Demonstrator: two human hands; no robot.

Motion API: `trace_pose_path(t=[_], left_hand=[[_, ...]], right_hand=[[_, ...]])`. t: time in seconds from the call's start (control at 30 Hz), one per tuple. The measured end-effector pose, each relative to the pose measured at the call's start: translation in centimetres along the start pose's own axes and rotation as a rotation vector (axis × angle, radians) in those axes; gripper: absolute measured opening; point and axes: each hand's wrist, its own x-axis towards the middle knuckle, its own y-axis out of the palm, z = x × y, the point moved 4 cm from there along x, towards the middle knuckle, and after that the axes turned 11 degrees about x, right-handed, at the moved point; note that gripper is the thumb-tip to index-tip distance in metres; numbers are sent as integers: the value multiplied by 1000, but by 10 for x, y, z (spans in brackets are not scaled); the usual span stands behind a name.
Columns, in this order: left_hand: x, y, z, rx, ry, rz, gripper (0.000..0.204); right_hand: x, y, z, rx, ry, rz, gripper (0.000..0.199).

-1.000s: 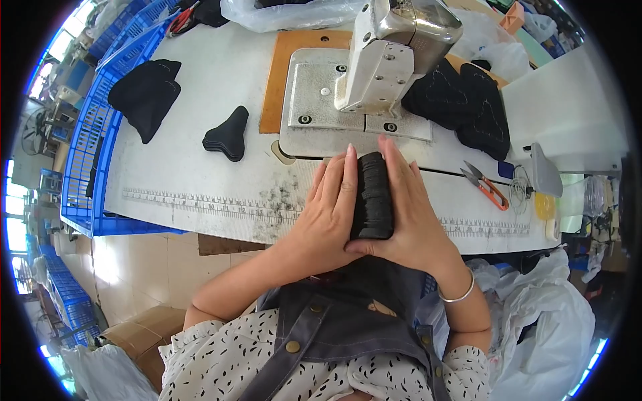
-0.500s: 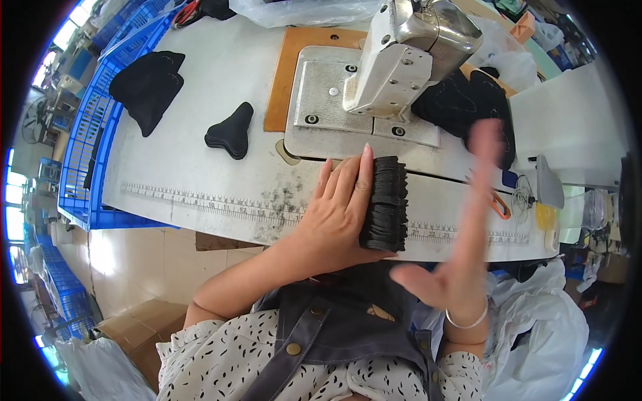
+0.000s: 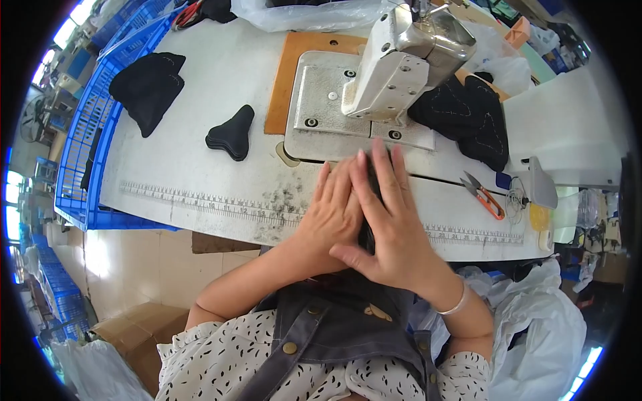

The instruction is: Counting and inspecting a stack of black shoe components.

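A thick stack of thin black pieces, cloth-like with layered edges (image 3: pixel 366 235), stands at the table's front edge, mostly hidden between my two hands. My left hand (image 3: pixel 333 217) holds it from the left, fingers long and close together, the thumb out of sight. Flat against its right side lies my right hand (image 3: pixel 396 227), fingers stretched and spread, its thumb reaching across toward the left hand. To the left sits a small three-lobed stack of black pieces (image 3: pixel 233 134). Beyond it lies a larger black fabric pile (image 3: pixel 148 90).
The sewing machine head (image 3: pixel 394 73) rises behind my hands above its metal plate (image 3: pixel 321 93). More black fabric pieces (image 3: pixel 468 113) lie right of it. Orange-handled scissors (image 3: pixel 487 199) rest at the right. A blue crate (image 3: pixel 75 180) borders the left table edge.
My right hand has swung left from the air and come down flat against the stack's right side, covering most of it. The scissors are now uncovered. My left hand stays nearly in place.
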Motion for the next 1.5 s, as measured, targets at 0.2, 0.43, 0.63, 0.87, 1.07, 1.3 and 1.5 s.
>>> trace_pose_path(t=[0.2, 0.43, 0.63, 0.87, 1.07, 1.3, 1.5], left_hand=[[-2, -8, 0, -162, -35, -3, 102], [0, -6, -4, -251, -56, -56, 109], [3, -9, -1, -182, 31, -20, 101], [-27, 2, 16, -1182, -324, -241, 99], [-30, 6, 11, -1538, -403, -9, 91], [-30, -15, 11, -1162, -53, -202, 83], [-51, 11, 14, -1453, -557, -90, 83]], right_hand=[[-5, -5, -20, 384, -52, -243, 87], [-41, 28, -36, 526, 142, -198, 88], [-34, 37, -24, 444, -12, -233, 95], [-48, -9, -9, 662, -178, -493, 77], [-60, -5, 7, 401, -283, -533, 44], [-65, -1, 21, 207, -355, -663, 31], [-78, 2, 31, 144, -425, -771, 25]])
